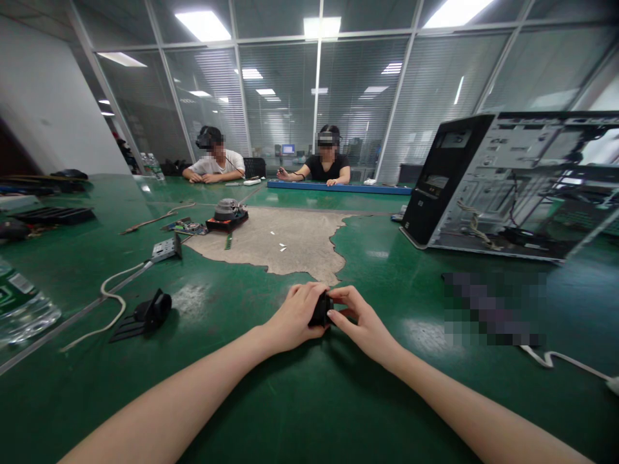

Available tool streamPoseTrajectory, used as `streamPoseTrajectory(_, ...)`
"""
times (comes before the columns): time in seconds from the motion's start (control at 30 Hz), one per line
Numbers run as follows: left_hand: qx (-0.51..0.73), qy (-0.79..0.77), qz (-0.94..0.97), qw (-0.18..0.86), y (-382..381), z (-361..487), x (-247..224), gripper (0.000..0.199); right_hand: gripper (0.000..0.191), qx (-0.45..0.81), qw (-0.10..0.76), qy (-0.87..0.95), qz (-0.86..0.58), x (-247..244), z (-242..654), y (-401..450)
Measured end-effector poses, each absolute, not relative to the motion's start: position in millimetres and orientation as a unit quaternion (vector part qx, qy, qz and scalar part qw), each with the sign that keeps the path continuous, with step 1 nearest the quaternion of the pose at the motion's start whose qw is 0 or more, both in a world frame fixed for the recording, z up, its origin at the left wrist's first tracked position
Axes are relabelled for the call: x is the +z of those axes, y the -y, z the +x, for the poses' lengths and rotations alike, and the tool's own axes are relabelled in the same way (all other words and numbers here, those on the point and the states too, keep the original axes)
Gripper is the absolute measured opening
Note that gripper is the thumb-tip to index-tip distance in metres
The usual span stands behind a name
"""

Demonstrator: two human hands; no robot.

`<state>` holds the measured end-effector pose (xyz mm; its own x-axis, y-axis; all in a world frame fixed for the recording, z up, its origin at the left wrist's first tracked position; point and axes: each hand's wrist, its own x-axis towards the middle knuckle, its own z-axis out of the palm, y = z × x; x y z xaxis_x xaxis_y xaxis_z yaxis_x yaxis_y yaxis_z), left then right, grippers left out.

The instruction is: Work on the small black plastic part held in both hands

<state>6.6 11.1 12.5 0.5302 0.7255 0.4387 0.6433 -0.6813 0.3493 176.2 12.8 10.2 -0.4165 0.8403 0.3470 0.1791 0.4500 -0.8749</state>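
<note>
Between my two hands is a small black part (321,310), held just above the green tabletop at the middle of the view. Its exact kind cannot be made out, since fingers cover much of it. My left hand (298,314) wraps round its left side, thumb below and fingers over the top. On the other side my right hand (355,314) pinches the right edge with thumb and fingertips. A worn, bare patch (290,241) of the table lies just beyond my hands.
An open computer case (435,187) stands at right, near a blurred dark strip (493,306) with a white cable. At left are a black plastic part (149,312), a metal bracket (167,248), a bottle (24,303) and a heatsink fan (227,212). Two people sit across the table.
</note>
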Motion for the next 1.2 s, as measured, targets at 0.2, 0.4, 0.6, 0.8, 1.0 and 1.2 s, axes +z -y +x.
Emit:
streamPoseTrajectory(0.2,0.287,-0.391,0.871,0.077,-11,7,13,0.057,0.024,0.439,0.395,0.731,-0.342,11,176,-11)
streamPoseTrajectory(0.4,0.282,-0.395,0.871,0.078,-11,7,13,0.057,0.024,0.423,0.402,0.738,-0.338,15,176,-9)
streamPoseTrajectory(0.6,0.284,-0.394,0.871,0.076,-11,6,14,0.058,0.021,0.389,0.435,0.701,-0.41,15,179,-12)
streamPoseTrajectory(0.8,0.289,-0.391,0.871,0.073,-10,8,14,0.055,0.025,0.482,0.411,0.686,-0.359,13,175,-13)
streamPoseTrajectory(1.0,0.295,-0.39,0.87,0.071,-9,8,13,0.052,0.025,0.543,0.399,0.65,-0.351,11,170,-20)
streamPoseTrajectory(1.2,0.288,-0.389,0.872,0.077,-10,6,14,0.057,0.027,0.496,0.417,0.677,-0.35,9,170,-13)
